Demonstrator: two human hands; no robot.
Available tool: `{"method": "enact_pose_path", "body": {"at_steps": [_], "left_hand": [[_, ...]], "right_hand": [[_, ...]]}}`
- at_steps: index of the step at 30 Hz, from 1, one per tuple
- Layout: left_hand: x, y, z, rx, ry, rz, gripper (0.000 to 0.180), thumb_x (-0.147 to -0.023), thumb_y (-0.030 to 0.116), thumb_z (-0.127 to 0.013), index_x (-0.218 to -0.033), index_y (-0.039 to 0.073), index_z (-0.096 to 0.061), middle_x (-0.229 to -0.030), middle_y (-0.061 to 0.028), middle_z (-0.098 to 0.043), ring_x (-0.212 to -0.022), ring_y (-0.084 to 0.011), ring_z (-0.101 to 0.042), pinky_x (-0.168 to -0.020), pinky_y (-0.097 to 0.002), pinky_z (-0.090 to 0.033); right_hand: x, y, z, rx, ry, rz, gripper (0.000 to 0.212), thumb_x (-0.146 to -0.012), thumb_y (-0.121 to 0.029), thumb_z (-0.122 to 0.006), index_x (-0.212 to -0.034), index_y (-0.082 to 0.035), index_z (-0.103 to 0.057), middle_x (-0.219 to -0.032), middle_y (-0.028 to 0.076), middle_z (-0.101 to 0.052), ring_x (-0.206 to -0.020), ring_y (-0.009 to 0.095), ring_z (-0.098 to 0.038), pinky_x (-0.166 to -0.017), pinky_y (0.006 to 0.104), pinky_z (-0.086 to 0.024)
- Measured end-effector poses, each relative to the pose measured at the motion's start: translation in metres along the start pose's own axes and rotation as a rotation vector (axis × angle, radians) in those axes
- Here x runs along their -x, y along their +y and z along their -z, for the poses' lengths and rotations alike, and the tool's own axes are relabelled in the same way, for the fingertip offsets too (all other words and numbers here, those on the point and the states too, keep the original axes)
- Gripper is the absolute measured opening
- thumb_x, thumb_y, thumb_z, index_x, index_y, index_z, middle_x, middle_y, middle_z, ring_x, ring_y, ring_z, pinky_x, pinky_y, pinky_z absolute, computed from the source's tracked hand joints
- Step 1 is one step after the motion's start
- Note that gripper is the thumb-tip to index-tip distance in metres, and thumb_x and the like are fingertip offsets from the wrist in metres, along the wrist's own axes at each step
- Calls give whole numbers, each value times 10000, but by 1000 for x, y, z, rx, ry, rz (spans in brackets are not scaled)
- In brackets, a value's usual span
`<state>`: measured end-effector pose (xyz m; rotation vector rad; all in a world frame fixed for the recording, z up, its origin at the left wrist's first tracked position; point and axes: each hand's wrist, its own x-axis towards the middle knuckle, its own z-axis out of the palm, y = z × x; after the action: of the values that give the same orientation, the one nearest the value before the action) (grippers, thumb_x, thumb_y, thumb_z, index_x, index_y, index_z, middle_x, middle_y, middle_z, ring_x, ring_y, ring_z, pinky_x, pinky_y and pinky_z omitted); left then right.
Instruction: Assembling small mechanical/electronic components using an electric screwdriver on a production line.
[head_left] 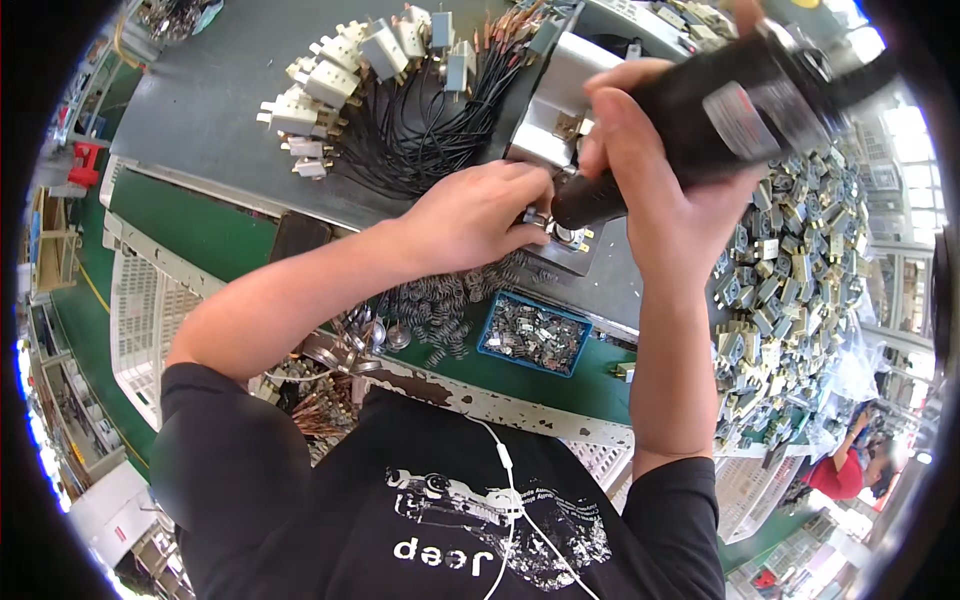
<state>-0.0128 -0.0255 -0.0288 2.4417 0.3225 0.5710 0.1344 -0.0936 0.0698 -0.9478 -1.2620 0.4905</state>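
Observation:
My right hand (650, 170) is wrapped round the thick black body of a power screwdriver (715, 110), which lies tilted with its nose pointing down and left. The tip of that nose sits against a small part in a metal fixture (560, 95) on the bench. Beside the tip, my left hand (480, 215) is closed, thumb and fingers pinching a small metal piece (535, 216). My fingers and the driver's nose hide most of this piece.
Black wires (430, 130) ending in white and grey plug-like blocks (330, 80) lie behind my left hand. Nearer me are loose springs (430, 310) and a blue tray (533, 372) of small metal parts. A large heap of blocks (790, 280) fills the right; beyond it is a person in red (838, 475).

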Motion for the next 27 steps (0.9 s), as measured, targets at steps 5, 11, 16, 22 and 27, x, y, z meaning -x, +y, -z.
{"method": "enact_pose_path", "body": {"at_steps": [5,11,16,22,27], "left_hand": [[-19,13,17,-145,-370,163,300,-886,298,-716,-1014,35,-647,-951,-143,-670,-927,-336,-681,-792,-455,-550],[-17,8,17,-123,-361,153,307,-880,296,-723,-1017,30,-654,-935,-151,-674,-931,-343,-684,-796,-457,-557],[-18,6,13,-87,-321,132,309,-878,295,-724,-1027,34,-658,-935,-153,-673,-933,-348,-682,-805,-457,-558],[-8,0,2,-106,-254,61,317,-865,297,-734,-1055,53,-662,-954,-122,-656,-956,-321,-670,-814,-436,-555],[-8,10,6,-231,-20,-231,357,-837,218,-754,-1166,115,-661,-1005,-61,-657,-939,-255,-669,-821,-397,-550]], "right_hand": [[7,5,3,-21,5,123,867,-909,75,-648,-1572,-63,-107,-949,168,-687,-603,143,-625,-569,256,-519],[9,7,0,-2,49,63,859,-915,86,-638,-1569,-69,-104,-964,182,-690,-605,148,-629,-569,272,-526],[9,10,-3,26,-16,122,859,-916,90,-636,-1569,-75,-103,-989,199,-696,-598,137,-621,-561,265,-522],[10,3,-9,97,-45,109,840,-916,91,-632,-1565,-66,-122,-1038,223,-702,-596,132,-619,-560,256,-522],[2,-21,18,42,43,150,687,-966,10,-592,-1526,-30,-195,-1117,289,-662,-611,168,-643,-549,278,-531]]}}
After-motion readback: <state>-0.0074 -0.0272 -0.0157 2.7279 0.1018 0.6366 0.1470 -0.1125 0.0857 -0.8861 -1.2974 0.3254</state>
